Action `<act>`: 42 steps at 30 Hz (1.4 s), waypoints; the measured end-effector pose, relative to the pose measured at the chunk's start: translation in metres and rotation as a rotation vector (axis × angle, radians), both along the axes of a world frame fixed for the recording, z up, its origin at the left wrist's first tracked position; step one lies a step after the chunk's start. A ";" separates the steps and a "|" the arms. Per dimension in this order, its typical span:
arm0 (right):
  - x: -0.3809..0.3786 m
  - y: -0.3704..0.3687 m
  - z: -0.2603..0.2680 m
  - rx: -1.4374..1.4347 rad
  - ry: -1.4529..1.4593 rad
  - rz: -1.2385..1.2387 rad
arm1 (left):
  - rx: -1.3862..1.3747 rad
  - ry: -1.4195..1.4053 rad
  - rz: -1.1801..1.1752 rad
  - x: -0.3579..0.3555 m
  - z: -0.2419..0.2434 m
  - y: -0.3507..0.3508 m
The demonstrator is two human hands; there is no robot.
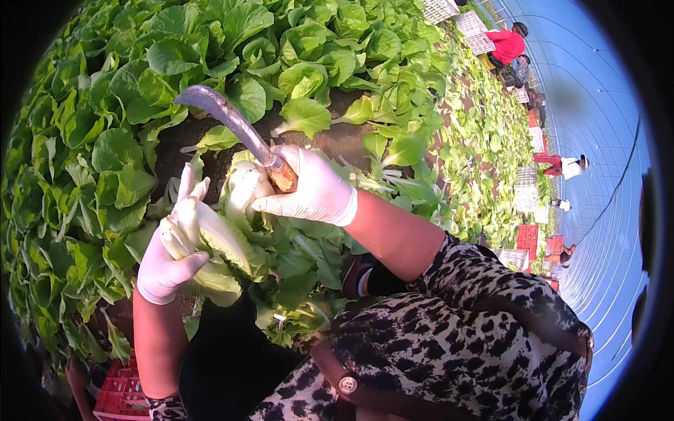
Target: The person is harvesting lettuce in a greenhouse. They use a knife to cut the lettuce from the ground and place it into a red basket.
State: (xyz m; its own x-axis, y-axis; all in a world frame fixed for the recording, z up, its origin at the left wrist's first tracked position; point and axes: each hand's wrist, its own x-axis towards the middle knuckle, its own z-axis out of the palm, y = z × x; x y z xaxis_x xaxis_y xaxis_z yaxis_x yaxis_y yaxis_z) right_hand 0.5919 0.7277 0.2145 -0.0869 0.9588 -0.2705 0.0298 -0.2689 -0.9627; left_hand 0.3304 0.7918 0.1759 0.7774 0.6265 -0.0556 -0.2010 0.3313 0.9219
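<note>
Both hands wear thin white gloves. In my right hand is a sickle, its curved metal blade pointing to the upper left and its short worn handle partly covered by my fingers. The thumb of that hand lies against the white base of a leafy cabbage head. My left hand grips a bunch of cabbage leaves with thick pale stalks, thumb on the near side. This bunch overlaps the head, so whether the two are joined I cannot tell.
Standing leafy cabbages fill the left and top. Loose leaves lie on brown soil. A red plastic crate is at lower left. At right, white crates and several people line the bed beneath a hooped greenhouse cover.
</note>
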 end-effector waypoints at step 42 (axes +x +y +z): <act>-0.127 0.136 -0.241 -0.327 -0.926 0.721 | 0.684 1.498 0.154 -0.058 -0.123 0.067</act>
State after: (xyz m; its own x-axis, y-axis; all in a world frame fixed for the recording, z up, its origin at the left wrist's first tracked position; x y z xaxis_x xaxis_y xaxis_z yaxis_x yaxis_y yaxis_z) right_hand 0.4654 0.8641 -0.0263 -0.2178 0.6452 -0.7324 0.9119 -0.1329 -0.3882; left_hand 0.2728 0.8589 0.0525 0.2225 0.9100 -0.3498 0.9538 -0.1288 0.2716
